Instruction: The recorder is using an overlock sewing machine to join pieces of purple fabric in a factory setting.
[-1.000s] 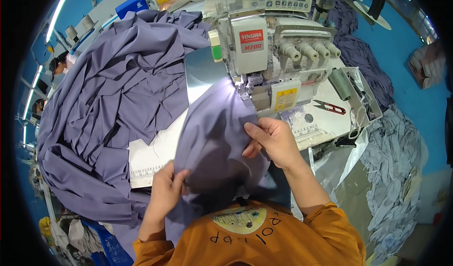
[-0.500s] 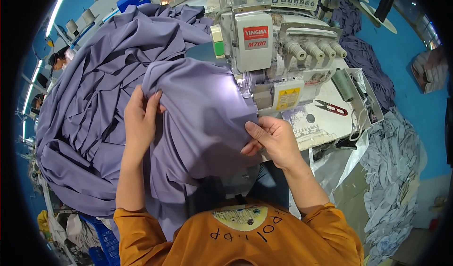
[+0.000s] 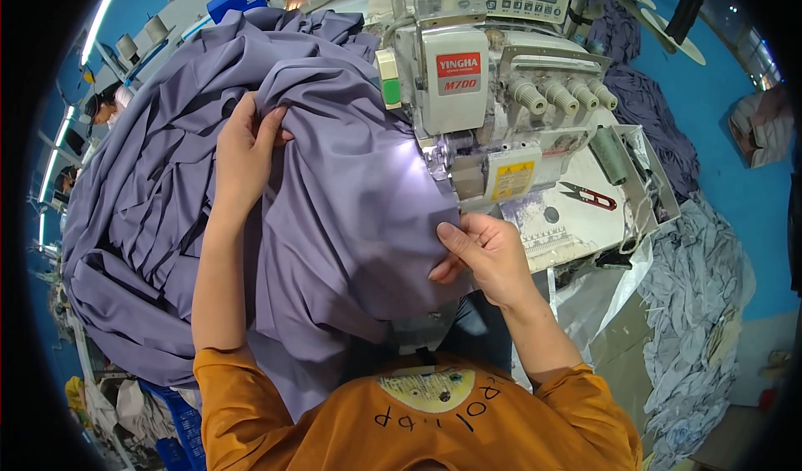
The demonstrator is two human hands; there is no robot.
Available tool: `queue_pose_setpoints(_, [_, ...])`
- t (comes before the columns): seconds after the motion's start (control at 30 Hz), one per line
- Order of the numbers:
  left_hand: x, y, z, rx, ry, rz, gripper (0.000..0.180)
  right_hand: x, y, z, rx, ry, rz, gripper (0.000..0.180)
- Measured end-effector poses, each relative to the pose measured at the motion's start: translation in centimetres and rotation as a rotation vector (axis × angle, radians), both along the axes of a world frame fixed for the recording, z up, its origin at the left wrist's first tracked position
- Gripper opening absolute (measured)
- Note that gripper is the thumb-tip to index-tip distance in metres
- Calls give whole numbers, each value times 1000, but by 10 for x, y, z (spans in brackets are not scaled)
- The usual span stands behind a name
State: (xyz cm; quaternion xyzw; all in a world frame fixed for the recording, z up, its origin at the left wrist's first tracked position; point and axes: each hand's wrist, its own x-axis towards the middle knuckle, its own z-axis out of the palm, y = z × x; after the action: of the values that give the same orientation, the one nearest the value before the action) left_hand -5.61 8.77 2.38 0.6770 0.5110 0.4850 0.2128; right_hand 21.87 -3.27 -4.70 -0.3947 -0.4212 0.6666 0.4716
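Note:
A large purple-grey fabric piece spreads between my hands, its right edge running along the front of the overlock sewing machine. My left hand pinches a raised fold of it at the upper left. Near the lower right edge, my right hand grips the fabric between thumb and fingers. The machine's lamp throws a bright spot on the cloth by the needle area. Where the edge meets the needle is too small to make out.
A big heap of the same cloth lies at left. Red-handled thread snips, a grey-green thread cone and an open box are on the machine table at right. Light grey fabric hangs beyond it. Other people work in the background.
My left hand has moved up and away with its fold, drawing the fabric farther over the heap. My right hand stays almost in place, still gripping the edge.

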Motion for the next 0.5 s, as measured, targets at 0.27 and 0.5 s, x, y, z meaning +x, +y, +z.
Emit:
queue_pose_setpoints(0.27, [-5, 3, -8, -3, 16, -7, 15, 0, 0, -4, 4, 9, -8, 31])
queue_pose_setpoints(0.5, [-1, -4, -8, -23, 67, 49, 19, -2, -1, -1, 11, 3, -7, 32])
